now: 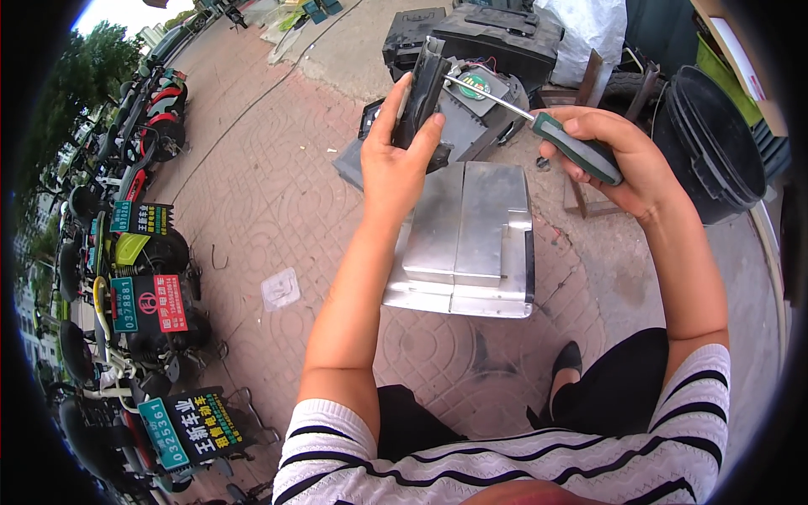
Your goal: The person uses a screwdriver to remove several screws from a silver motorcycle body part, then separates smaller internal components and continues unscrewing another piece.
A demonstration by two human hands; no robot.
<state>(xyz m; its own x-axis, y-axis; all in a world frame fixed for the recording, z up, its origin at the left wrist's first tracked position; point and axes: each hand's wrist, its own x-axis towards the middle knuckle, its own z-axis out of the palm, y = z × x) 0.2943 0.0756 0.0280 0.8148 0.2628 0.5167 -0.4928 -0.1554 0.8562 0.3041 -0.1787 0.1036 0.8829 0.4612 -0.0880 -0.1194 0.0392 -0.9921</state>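
My left hand (396, 164) is closed round a long black plastic part (421, 97), raised and tilted slightly. What the part belongs to I cannot tell. In my right hand (619, 151) is a screwdriver (581, 150) with a green and grey handle. Its metal shaft points left and its tip is close beside the black part; whether they touch I cannot tell. Below both hands a silver metal box (459, 240) rests on the paving. Just beyond it lies a grey casing (480, 122) with a round green label and thin wires.
Parked electric scooters (151, 303) line the left side. Black plastic cases (497, 42) and a white sack (585, 34) are at the back. A black bucket (711, 143) stands at the right, near a rusty metal frame (581, 189). A clear plastic piece (280, 289) lies on the bricks.
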